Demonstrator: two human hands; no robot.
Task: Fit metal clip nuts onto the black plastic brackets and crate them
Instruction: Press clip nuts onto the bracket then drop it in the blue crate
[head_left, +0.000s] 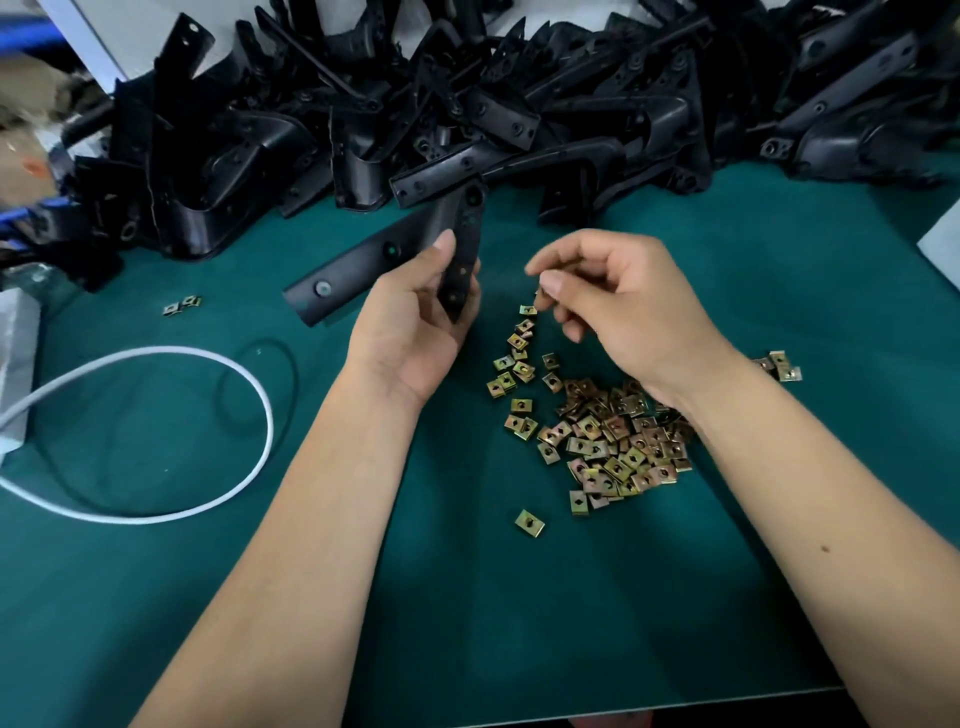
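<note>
My left hand (410, 332) grips a black plastic bracket (464, 249) by one narrow arm, held upright over the green mat. A second black arm (363, 265) runs from its top down to the left. To the right, my right hand (628, 306) hovers with curled fingers and pinches a small brass-coloured clip nut (528, 310) at its fingertips. A loose pile of clip nuts (613, 441) lies on the mat under my right wrist. A big heap of black brackets (467, 104) fills the back of the table.
A white cable (218, 364) loops on the mat at the left, running to a grey box (15, 364). Two stray nuts (182, 306) lie at the left, and a few more nuts (782, 365) at the right. The table's front edge (571, 709) is close.
</note>
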